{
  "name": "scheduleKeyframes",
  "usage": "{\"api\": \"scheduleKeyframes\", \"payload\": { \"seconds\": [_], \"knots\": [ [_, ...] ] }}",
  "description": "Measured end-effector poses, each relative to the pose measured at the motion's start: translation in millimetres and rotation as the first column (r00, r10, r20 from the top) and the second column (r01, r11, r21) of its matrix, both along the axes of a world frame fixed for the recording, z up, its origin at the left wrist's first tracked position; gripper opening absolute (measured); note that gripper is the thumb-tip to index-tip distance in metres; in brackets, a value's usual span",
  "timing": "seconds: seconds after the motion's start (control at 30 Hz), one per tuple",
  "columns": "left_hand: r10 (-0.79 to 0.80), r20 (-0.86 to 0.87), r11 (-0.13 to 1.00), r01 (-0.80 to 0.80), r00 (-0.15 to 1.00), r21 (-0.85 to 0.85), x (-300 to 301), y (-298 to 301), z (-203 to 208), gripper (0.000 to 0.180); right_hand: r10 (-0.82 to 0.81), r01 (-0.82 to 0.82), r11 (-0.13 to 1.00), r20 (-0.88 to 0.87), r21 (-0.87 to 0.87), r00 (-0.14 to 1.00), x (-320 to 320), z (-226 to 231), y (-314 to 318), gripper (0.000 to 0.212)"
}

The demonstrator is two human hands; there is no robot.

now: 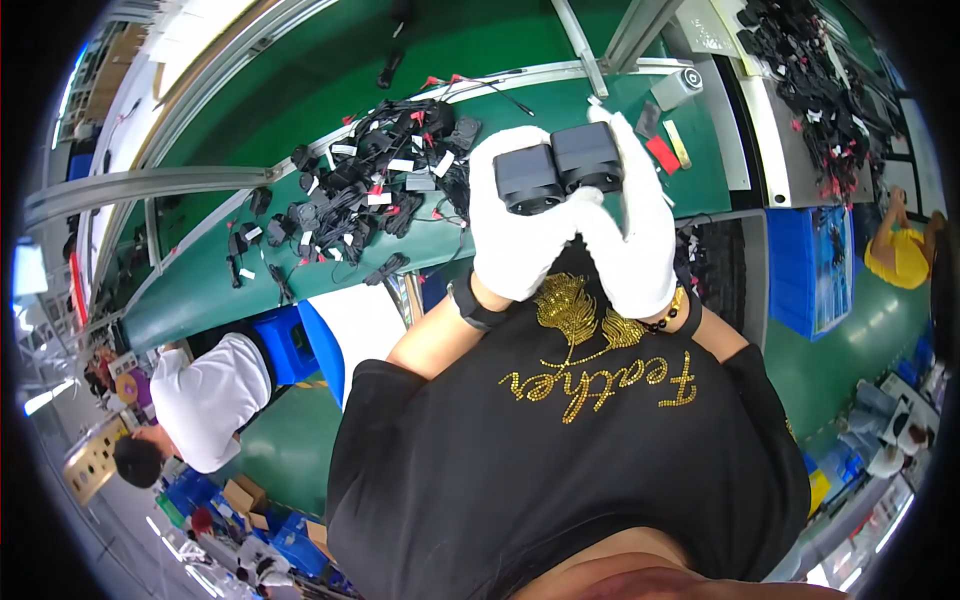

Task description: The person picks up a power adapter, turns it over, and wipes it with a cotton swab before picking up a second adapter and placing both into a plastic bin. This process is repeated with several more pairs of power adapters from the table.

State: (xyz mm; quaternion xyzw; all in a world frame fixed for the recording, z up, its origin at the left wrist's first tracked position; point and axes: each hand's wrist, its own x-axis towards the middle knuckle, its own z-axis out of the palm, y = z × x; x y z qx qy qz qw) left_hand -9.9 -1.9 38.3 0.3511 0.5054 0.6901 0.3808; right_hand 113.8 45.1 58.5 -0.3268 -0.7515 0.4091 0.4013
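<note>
In white gloves, both my hands meet in front of my chest above the bench's near edge. My left hand [512, 235] is closed around a black box-shaped device [527, 176] with rounded edges. A second black box-shaped device [586, 150] sits right beside it, a little higher, with my right hand [640, 235] closed around it. The two devices touch or nearly touch, and I cannot tell whether they are joined. My thumbs come together at their near side. Their undersides are mostly hidden. To the left of my left hand lies a heap of black cables with plugs [375, 160], white labels and red tips.
The green bench [190, 258] runs across in front of me. At its right lie a red card [661, 154], a yellow strip [678, 145] and a white box-shaped device [677, 89]. A blue bin [797, 270] stands right; a person in white [212, 400] is at the left.
</note>
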Motion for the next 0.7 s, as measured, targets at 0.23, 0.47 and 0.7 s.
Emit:
{"api": "scheduleKeyframes", "payload": {
  "seconds": [0.23,0.47,0.7],
  "knots": [
    [0.239,-0.416,0.952,-0.127,0.877,0.279,52.5,18.4,4.7,0.06,-0.007,0.007,1.0,-0.108,0.001,0.994,23.5,-6.9,-5.3,0.109],
    [0.033,-0.85,0.891,0.37,0.525,0.263,78.1,10.3,32.2,0.062,-0.355,-0.563,0.592,-0.813,-0.577,0.461,61.1,-1.6,12.4,0.058],
    [0.142,-0.394,0.955,-0.02,0.908,0.297,69.0,6.2,66.9,0.024,-0.359,-0.868,0.302,-0.891,-0.394,0.279,105.6,7.5,10.4,0.075]
  ]
}}
